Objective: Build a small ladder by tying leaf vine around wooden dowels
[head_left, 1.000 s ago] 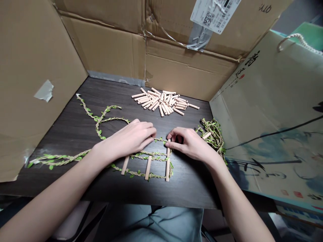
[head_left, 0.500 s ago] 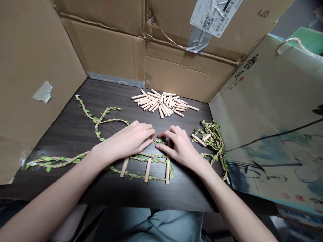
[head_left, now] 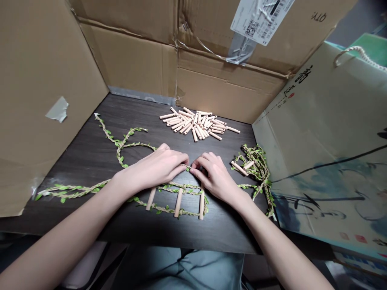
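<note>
On the near side of the dowel pile [head_left: 196, 119], pinches leafy cord [head_left: 186, 166] with fingertips of left hand [head_left: 162, 164] and right hand [head_left: 213, 173].

The cardboard [head_left: 208, 76] reads "QTY:"; print on the white label [head_left: 260, 18] seems illegible.

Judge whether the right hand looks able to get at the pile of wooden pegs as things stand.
Probably yes. Nothing visible stands between the right hand and the pile of wooden pegs, though its grip appears closed on the leafy cord and would likely need releasing.
</note>
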The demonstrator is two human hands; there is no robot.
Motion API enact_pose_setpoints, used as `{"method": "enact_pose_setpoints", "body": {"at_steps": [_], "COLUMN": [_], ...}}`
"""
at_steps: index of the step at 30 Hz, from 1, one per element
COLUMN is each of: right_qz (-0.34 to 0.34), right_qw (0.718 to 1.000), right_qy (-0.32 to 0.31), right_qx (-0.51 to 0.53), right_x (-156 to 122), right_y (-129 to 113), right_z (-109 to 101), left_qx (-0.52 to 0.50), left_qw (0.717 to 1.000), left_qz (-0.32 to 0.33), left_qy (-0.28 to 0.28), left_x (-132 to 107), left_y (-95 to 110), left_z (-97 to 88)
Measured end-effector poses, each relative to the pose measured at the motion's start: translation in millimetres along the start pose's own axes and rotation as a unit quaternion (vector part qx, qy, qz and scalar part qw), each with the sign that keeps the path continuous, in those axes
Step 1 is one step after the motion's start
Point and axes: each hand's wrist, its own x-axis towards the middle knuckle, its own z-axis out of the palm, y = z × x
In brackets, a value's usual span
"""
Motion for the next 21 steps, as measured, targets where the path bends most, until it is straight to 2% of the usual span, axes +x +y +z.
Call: {"method": "enact_pose_setpoints", "body": {"at_steps": [14,21], "right_qz": [0.004,0.017], "right_qw": [0.999,0.996], "right_qy": [0.026,0.039], "right_qx": [0.048,0.079], "right_x": [0.1,1.4], "right_y": [0.5,0.1], "right_z": [5.9,3.6], "left_qx": [-0.028,-0.076], "left_qw": [1.0,0.994], "left_qz": [-0.004,-0.018], "left_qy": [0.011,0.082], "left_x": [0.9,2.3], "left_y": [3.3,-3.5], "left_z": [-2.6,-0.5]}}
